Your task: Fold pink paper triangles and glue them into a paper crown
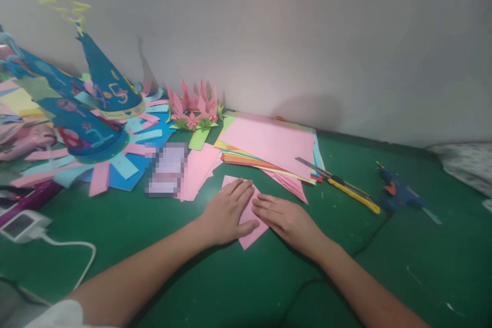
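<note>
Head view: shows pink sheet on green table, just nearer than paper stack. Shows L hand flat on sheet, thumb spread; R hand flattened at sheet's R edge, fingers close together, neither gripping. Could skew or crease wrongly if pressed unevenly or slid. Could nick skin on cutter, blade exposed at stack's near R corner, if reaching R w/o looking.

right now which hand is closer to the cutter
Right. The right hand, on the pink paper, is left of the cutter and apart from it; the left hand, also on the paper, is farther left.
</note>
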Demonstrator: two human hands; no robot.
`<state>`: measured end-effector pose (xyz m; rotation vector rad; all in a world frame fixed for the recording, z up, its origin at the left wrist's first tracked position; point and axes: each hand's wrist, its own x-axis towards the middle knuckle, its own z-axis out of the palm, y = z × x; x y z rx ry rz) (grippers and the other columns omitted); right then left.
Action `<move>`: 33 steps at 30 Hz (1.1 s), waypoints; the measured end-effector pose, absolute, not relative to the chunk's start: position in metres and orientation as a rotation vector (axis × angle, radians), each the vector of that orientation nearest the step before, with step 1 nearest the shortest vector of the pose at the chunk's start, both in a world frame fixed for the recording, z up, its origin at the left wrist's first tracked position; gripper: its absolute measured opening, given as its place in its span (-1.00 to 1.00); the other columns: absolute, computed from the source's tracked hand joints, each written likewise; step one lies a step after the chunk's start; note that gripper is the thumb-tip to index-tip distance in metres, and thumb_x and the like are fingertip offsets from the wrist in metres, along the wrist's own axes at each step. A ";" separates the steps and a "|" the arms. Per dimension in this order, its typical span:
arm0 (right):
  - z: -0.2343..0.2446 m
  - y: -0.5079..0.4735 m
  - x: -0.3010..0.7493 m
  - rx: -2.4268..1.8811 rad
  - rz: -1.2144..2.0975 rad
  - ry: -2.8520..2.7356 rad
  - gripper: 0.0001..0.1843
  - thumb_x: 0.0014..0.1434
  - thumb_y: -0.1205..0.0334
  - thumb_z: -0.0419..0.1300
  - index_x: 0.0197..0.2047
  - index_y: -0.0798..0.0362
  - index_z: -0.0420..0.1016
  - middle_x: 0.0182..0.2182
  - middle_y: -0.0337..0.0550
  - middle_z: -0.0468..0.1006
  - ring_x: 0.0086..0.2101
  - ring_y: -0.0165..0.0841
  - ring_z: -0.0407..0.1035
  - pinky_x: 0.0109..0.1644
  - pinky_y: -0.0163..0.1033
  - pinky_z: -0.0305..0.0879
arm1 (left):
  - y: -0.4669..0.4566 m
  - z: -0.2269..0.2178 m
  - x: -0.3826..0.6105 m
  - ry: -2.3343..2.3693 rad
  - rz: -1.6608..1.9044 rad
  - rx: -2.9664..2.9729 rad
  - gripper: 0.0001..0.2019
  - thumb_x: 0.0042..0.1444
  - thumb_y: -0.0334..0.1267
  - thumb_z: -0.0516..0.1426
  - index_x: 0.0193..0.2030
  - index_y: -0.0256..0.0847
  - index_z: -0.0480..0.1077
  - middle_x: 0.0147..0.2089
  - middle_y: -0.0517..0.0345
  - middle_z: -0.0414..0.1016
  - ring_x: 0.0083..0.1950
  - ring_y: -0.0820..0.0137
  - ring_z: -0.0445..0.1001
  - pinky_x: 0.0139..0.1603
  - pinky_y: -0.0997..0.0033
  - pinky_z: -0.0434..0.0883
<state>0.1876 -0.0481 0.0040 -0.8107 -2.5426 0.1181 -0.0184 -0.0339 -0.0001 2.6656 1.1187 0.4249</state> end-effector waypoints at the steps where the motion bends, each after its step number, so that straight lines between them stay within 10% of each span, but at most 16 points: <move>1: 0.004 -0.048 0.188 -0.811 0.118 -2.545 -0.70 0.27 0.37 -0.01 -0.03 0.13 0.49 -0.05 -0.04 0.54 0.02 -0.27 0.37 0.10 -0.13 0.36 | -0.034 0.001 -0.018 1.116 0.417 2.666 -0.35 0.10 0.10 0.04 0.18 -0.38 0.18 0.27 -0.14 0.18 0.30 0.13 0.09 0.31 0.13 0.10; 33: 0.007 -0.050 0.187 -0.876 0.185 -2.550 -0.69 0.25 0.36 0.01 0.00 0.06 0.46 -0.07 -0.05 0.55 -0.01 -0.30 0.38 0.05 -0.11 0.35 | -0.035 0.003 -0.019 1.106 0.453 2.637 -0.41 0.10 0.05 0.05 0.18 -0.29 0.18 0.25 -0.05 0.20 0.29 0.10 0.10 0.29 0.10 0.12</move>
